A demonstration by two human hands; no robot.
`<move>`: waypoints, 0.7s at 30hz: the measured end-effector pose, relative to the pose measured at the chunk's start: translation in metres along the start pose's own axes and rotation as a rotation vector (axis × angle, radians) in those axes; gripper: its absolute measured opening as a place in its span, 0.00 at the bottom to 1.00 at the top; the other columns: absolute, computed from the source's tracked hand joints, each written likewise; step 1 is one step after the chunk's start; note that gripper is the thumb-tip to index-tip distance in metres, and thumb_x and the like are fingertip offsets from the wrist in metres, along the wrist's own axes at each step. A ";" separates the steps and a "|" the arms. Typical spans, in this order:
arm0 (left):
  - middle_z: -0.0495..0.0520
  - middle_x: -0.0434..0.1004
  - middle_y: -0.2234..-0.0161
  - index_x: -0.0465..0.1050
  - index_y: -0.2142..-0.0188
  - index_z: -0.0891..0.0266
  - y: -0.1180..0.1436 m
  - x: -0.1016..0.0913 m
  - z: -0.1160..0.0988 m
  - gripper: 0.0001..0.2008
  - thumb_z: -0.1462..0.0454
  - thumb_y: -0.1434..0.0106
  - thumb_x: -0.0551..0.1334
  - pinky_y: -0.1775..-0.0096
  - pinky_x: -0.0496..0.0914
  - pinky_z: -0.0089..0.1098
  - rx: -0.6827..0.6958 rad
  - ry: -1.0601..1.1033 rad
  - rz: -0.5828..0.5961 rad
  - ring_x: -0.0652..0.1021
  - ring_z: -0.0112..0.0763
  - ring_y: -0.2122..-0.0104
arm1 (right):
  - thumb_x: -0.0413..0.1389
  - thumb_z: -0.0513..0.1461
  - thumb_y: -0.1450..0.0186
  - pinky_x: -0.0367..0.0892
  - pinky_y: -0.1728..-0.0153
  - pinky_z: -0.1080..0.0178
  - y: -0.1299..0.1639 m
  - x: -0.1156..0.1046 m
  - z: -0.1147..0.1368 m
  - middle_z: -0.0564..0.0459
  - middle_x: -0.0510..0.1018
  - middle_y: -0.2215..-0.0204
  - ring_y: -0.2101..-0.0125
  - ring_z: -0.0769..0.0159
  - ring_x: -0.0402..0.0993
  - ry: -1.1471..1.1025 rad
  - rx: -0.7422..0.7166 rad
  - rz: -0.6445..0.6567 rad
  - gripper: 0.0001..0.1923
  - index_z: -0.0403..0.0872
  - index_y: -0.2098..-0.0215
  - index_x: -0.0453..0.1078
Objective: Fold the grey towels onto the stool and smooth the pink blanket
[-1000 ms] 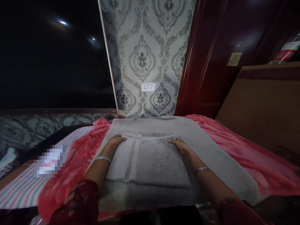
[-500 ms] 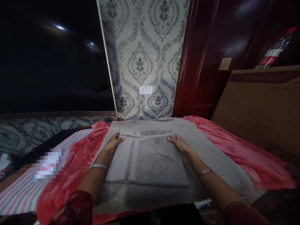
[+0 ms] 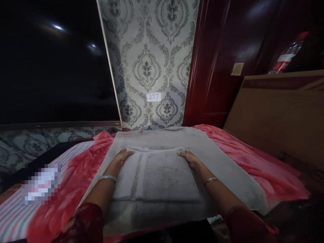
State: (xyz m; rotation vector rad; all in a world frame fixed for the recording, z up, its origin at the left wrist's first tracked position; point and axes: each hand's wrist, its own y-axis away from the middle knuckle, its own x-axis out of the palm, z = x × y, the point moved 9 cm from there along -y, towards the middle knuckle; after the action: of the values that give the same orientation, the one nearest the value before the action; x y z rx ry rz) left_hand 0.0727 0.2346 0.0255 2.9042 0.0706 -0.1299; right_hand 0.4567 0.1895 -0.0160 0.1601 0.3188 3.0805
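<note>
Since half a second ago the far edge of the folded towel (image 3: 162,175), which both hands held slightly lifted, has come down flat, and the hands have settled with it.

Largest in view is the bed (image 3: 22,216), its striped sheet showing at the left. Over it lies a pink blanket (image 3: 255,168), rumpled along both sides. On the blanket a big grey towel (image 3: 227,172) is spread out flat, reaching from the wallpapered wall (image 3: 149,67) to the near edge. The folded towel, pale with a darker band down its left part, lies on the middle of the grey one, squared up with it.

At its far left corner rests the left hand (image 3: 121,158), fingers together and laid flat over the edge, palm down. At the far right corner the right hand (image 3: 188,158) lies the same way, fingers together and pressing on the cloth. Whether either thumb is tucked under the edge cannot be told. Each wrist carries a thin bangle.

Behind, a small paper label (image 3: 153,97) is stuck on the wall, and a bottle (image 3: 286,55) stands on the wooden headboard at the right.
</note>
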 end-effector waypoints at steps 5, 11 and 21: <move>0.57 0.83 0.68 0.76 0.61 0.64 0.022 0.000 -0.014 0.30 0.59 0.65 0.78 0.67 0.76 0.35 0.105 0.096 0.053 0.81 0.40 0.72 | 0.69 0.46 0.56 0.71 0.68 0.61 0.014 0.003 0.014 0.51 0.80 0.74 0.72 0.58 0.77 -0.028 -0.120 0.042 0.21 0.46 0.67 0.73; 0.58 0.84 0.62 0.76 0.56 0.63 0.055 -0.006 -0.042 0.35 0.55 0.65 0.79 0.66 0.76 0.34 0.301 0.178 0.104 0.82 0.40 0.68 | 0.69 0.48 0.55 0.69 0.63 0.62 0.048 0.001 0.049 0.53 0.81 0.67 0.66 0.60 0.75 0.005 -0.332 0.036 0.26 0.46 0.62 0.73; 0.56 0.83 0.60 0.76 0.58 0.62 0.108 -0.027 -0.190 0.35 0.52 0.65 0.79 0.62 0.76 0.32 0.746 0.069 -0.053 0.81 0.38 0.63 | 0.66 0.46 0.53 0.69 0.55 0.56 0.074 -0.011 0.212 0.51 0.81 0.62 0.62 0.59 0.75 0.097 -0.825 -0.171 0.25 0.45 0.59 0.73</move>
State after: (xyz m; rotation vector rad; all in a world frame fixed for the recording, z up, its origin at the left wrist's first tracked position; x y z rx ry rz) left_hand 0.0681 0.1729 0.2364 3.6539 0.1360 -0.0752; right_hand 0.4877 0.1593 0.2044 -0.0474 -0.8744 2.7730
